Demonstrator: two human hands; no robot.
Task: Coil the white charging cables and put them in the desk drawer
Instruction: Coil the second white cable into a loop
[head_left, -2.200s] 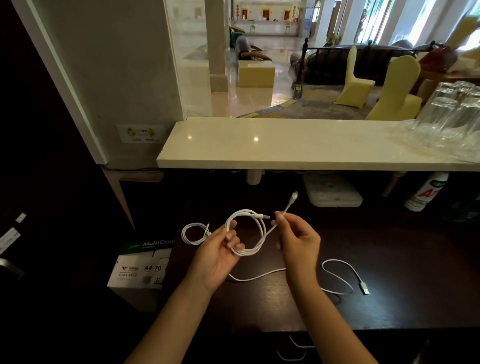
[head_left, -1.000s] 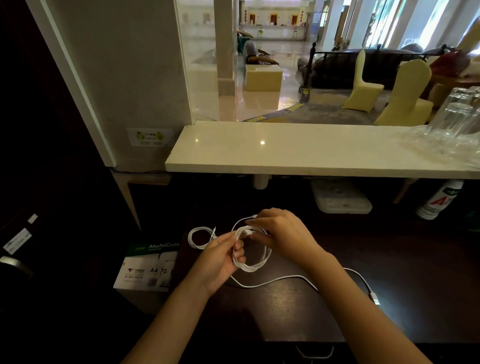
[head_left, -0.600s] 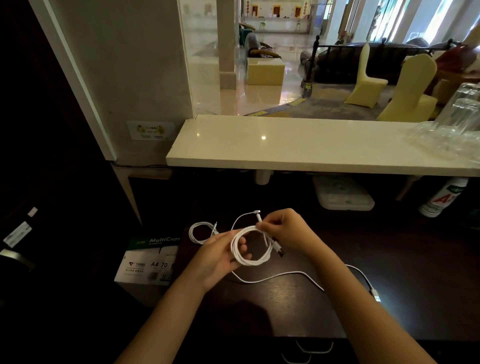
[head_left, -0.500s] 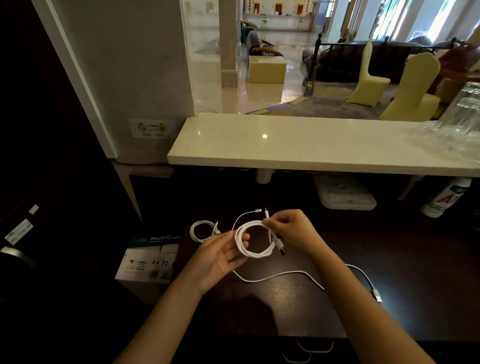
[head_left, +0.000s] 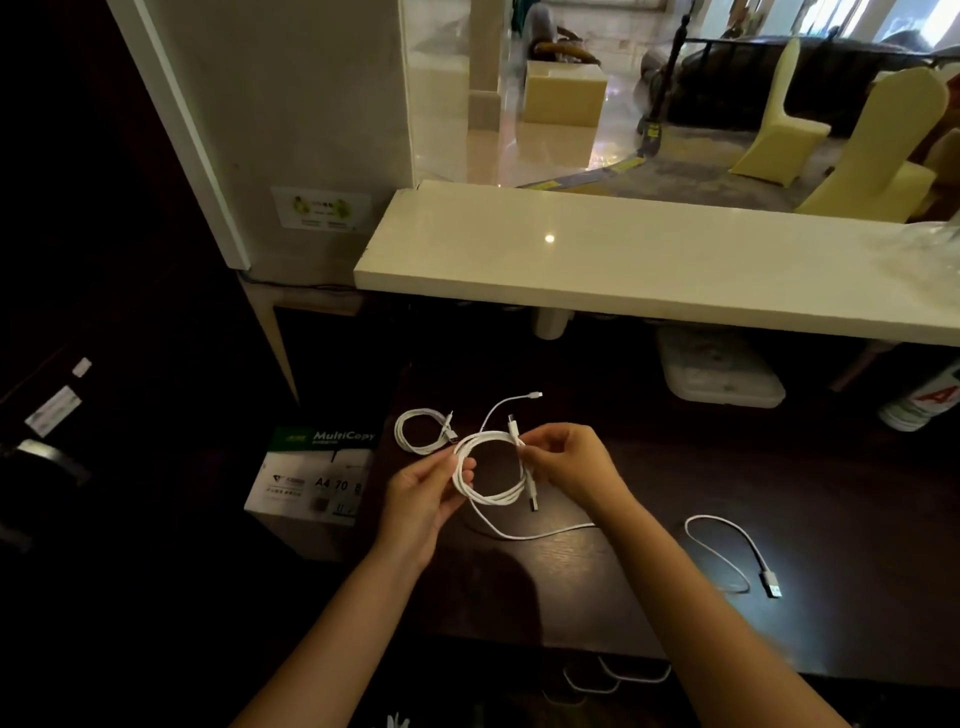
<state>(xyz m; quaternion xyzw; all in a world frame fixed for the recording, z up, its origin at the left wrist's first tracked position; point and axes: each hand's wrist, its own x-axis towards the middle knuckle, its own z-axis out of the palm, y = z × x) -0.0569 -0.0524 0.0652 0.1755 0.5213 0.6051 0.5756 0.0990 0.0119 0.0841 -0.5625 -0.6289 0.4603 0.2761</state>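
Coil in hand: coiled white cable (head_left: 488, 475) was held above the dark desk (head_left: 857, 493) between both hands, its loop face turned up toward the camera and its longer axis running from the left fingertips toward the right ones.
Left hand (head_left: 423, 493): thumb and fingers were curled on the coil's left rim, pinching the bundled strands.
Right hand (head_left: 569, 465): fingertips were closed on the coil's right rim, where two plug ends crossed; one plug (head_left: 532, 499) pointed down and toward the camera below the fingers, the other (head_left: 512, 423) pointed up and away above them.
Loose tail: a single strand (head_left: 535, 534) left the coil's lower edge, ran beneath the right wrist, and lay in a loop on the desk, ending in a USB plug (head_left: 771, 584) well to the right of the right forearm.
Finished coil: a small coiled cable (head_left: 423, 434) lay flat on the desk just beyond the left fingertips.
Thin lead: a strand (head_left: 511, 402) arched away beyond the fingers, its tip pointing right.
Drawer: more white cable (head_left: 618, 678) showed below the desk's near edge; the drawer itself could not be made out.
Change from half a second earlier: the grip on both rims matched; the coil hung slightly wider, and the lower plug pointed the same way.
Surroundings: a paper box (head_left: 311, 478) stood left of the left hand; a pale counter (head_left: 649, 270) ran beyond both hands.
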